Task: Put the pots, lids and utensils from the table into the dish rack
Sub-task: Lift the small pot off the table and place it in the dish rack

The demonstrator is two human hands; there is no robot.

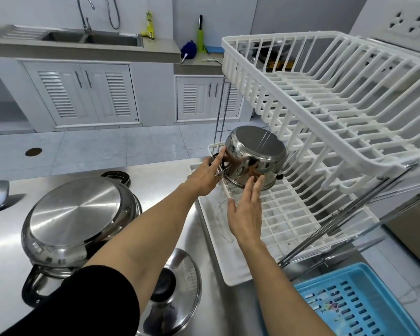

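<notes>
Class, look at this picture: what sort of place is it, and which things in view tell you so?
Most likely a home kitchen. A steel sink with a tap sits in a counter over louvred cupboards, and a two-tier white dish rack stands on a steel table with pots.

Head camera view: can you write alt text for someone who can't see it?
Two bare hands, left hand and right hand, set a small steel pot upside down on the lower tier of a white dish rack. A larger pot and lid wait on the steel table.

The small pot [254, 157] is mirror-glossy steel; the dish rack [337, 112] is smooth white plastic; the table [7, 258] is brushed, softly reflective steel.
</notes>
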